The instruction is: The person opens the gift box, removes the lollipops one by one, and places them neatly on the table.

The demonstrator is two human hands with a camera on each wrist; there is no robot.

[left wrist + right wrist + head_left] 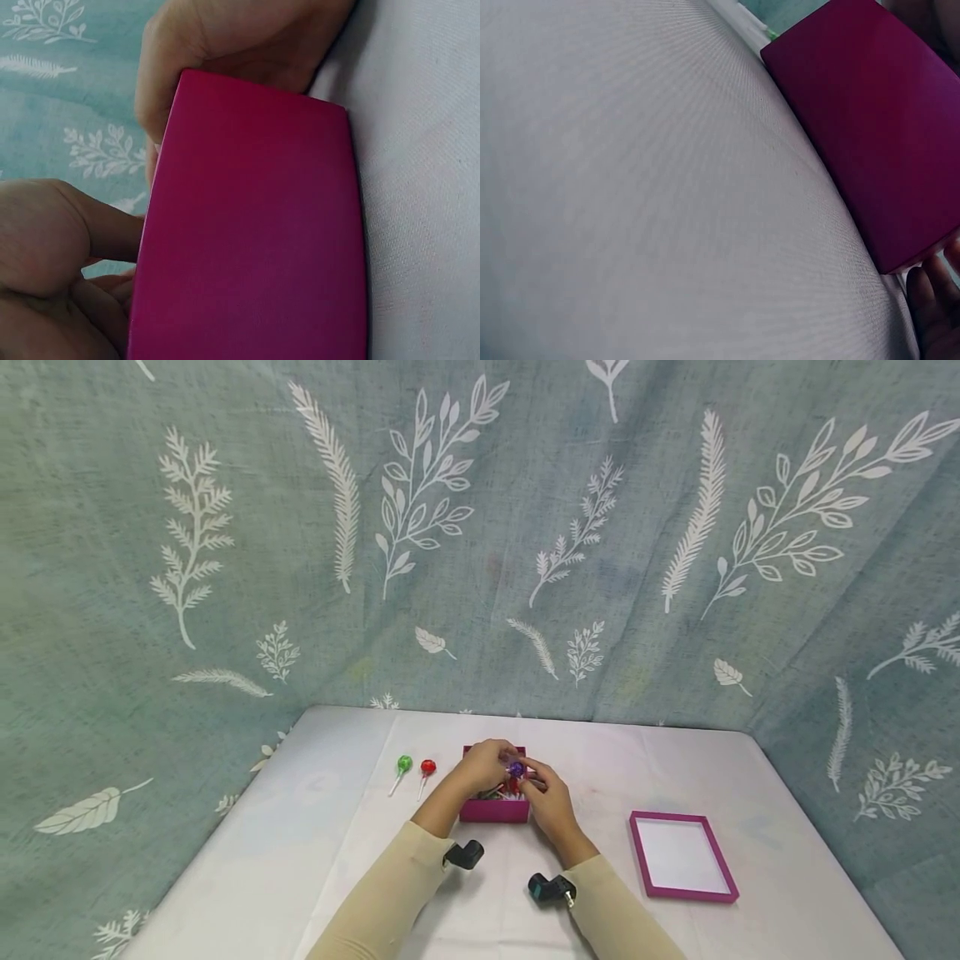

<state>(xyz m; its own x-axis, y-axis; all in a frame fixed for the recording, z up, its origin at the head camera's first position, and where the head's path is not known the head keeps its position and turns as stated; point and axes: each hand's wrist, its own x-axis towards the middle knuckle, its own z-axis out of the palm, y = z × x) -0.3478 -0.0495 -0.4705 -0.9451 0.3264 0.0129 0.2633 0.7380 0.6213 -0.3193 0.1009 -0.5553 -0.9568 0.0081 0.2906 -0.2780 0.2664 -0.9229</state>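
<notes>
The purple-wrapped round lollipop (516,769), pinched between both hands (487,766) (547,797), could be dropped beside the open magenta cardboard box (495,811) if that grip is loosened.

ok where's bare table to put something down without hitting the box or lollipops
Free: the strip between the box and the lid, and the left side below the lollipops. Crowded: over the box, where the left hand and right hand meet on a purple lollipop.

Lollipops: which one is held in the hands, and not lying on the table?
The purple lollipop, pinched between both hands over the pink box. The green lollipop and red lollipop lie left of it.
</notes>
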